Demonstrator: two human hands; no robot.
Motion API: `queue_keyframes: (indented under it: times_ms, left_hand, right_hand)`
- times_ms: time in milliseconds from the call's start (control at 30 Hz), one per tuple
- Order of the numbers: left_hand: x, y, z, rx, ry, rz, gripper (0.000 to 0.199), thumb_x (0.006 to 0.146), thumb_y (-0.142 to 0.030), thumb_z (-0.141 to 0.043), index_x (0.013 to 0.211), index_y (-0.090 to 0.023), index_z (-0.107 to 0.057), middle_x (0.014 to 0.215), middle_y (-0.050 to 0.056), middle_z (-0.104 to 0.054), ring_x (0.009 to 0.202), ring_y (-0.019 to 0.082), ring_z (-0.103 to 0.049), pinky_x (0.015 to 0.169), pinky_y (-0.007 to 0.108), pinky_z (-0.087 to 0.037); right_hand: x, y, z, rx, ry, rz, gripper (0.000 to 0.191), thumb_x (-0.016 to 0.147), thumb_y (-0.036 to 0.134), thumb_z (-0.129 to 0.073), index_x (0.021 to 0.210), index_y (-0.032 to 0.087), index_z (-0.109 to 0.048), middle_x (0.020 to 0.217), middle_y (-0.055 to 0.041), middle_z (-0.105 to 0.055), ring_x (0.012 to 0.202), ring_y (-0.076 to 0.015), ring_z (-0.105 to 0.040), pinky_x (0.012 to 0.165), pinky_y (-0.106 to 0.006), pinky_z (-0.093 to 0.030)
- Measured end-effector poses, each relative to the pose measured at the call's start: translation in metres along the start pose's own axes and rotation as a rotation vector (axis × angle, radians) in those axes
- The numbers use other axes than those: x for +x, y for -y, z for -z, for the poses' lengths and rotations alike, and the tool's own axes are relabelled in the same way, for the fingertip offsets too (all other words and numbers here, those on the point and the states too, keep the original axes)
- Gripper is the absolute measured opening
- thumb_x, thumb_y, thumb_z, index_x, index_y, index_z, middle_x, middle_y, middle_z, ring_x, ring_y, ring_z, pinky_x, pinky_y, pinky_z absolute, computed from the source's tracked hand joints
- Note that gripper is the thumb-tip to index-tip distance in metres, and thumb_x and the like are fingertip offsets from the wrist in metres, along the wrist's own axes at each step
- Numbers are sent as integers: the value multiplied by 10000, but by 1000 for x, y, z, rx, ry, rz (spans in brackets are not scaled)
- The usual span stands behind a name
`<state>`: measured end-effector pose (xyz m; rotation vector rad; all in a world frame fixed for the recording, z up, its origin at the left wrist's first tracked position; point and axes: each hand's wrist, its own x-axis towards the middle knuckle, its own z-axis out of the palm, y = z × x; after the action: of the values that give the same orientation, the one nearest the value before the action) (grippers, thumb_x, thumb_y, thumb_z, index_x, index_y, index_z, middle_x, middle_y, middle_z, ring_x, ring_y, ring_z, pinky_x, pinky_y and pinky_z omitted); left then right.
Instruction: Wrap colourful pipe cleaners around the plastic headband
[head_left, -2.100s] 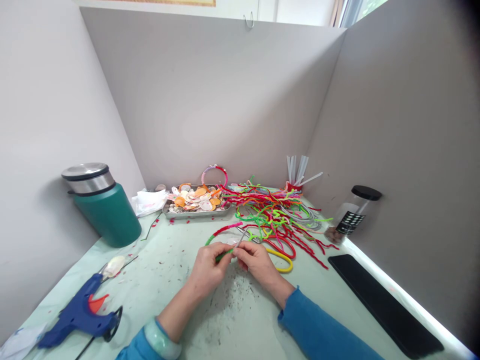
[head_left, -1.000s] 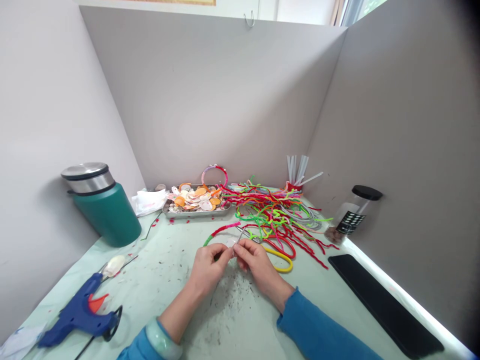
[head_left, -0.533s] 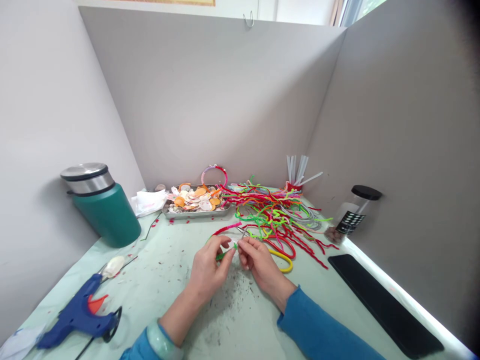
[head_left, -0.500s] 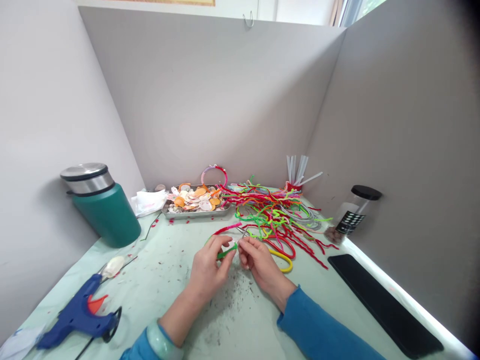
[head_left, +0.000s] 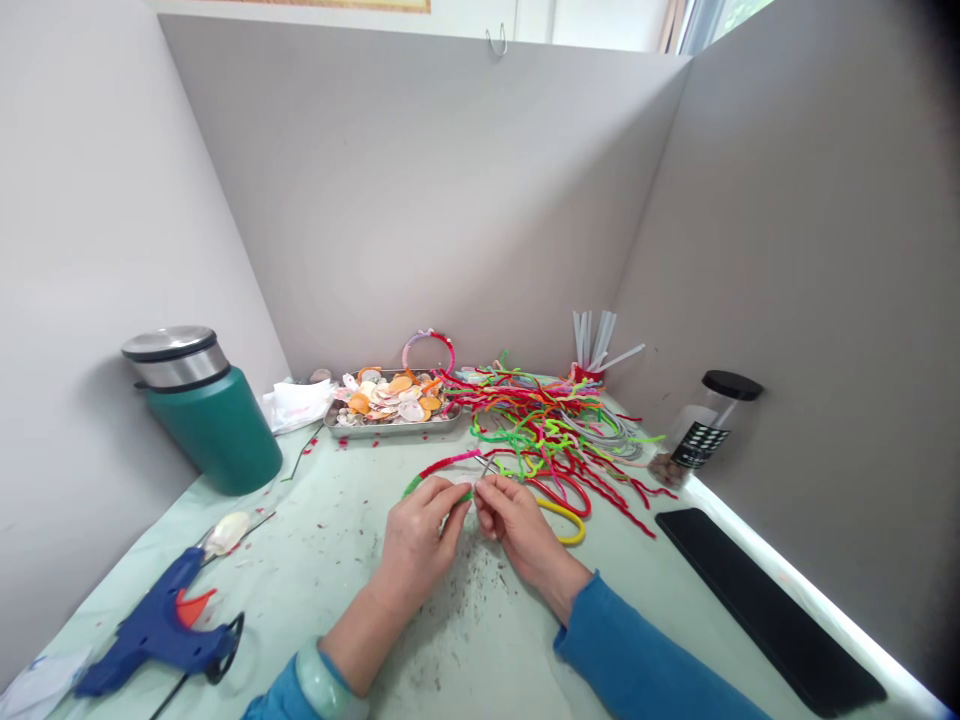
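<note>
Between my hands is a thin hoop (head_left: 444,464), wrapped in fuzzy pink, red and green pipe cleaner, with a bare grey stretch toward the right. My left hand (head_left: 421,530) pinches its near side, where a bit of green shows at the fingertips. Close beside it, my right hand (head_left: 517,515) has thumb and fingers pressed together on the hoop's grey part. My fingers hide the exact spot between them. Just beyond my right hand lie scissors with yellow handles (head_left: 574,530) and a red-handled pair (head_left: 577,492), partly covered by pipe cleaners.
A tangled heap of pipe cleaners (head_left: 540,400) lies at the back, next to a metal tray (head_left: 390,430) of shells. A finished-looking hoop (head_left: 452,355) leans behind. Left stand a green bottle (head_left: 217,430) and a blue glue gun (head_left: 161,615); right, a jar (head_left: 701,430) and black slab (head_left: 757,600).
The hoop has turned, so its red and green wrapping shows beyond my left hand. My left fingers have closed nearer together over the green part. My right hand has barely moved.
</note>
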<state>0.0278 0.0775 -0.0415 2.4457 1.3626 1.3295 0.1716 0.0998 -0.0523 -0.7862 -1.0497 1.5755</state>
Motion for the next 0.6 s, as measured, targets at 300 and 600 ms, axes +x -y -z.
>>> queue_keyframes:
  times_ms: [300, 600]
  left_hand:
    - [4, -2, -2, -115, 63, 250, 129, 807, -192, -505, 847, -170, -626, 818, 42, -626, 753, 147, -576, 678, 253, -446]
    - [5, -3, 0, -96, 183, 339, 161, 792, -253, -488, 717, -162, -599, 673, 11, -572, 610, 127, -495, 567, 231, -355]
  right_hand:
    - [0, -2, 0, -78, 6, 18, 270, 763, 395, -603, 669, 170, -486, 522, 56, -440, 434, -66, -351, 413, -194, -268]
    - [0, -6, -1, -238, 18, 49, 229, 800, 376, -561, 707, 181, -483, 470, 79, -414, 397, -66, -332, 387, -195, -241]
